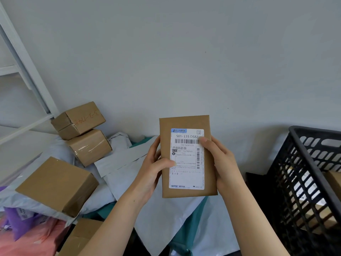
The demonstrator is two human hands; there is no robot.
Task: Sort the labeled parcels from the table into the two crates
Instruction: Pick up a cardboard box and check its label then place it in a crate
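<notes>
I hold a flat brown parcel (186, 124) upright in front of me, its white shipping label facing me. My left hand (155, 169) grips its left edge, thumb across the label. On the right edge, my right hand (221, 163) grips it with the thumb on the barcode. A black slatted crate (302, 174) stands at the right, with a brown box partly visible inside. Only one crate is in view.
Two stacked cardboard boxes (81, 120) (92, 146) lean against the wall at the left. A larger box (57, 183) lies on grey mailer bags (120, 161). Purple (20, 222) and pink (36, 241) bags sit at the lower left, and another box (81, 237) at the bottom edge. White shelving (24, 58) rises at the far left.
</notes>
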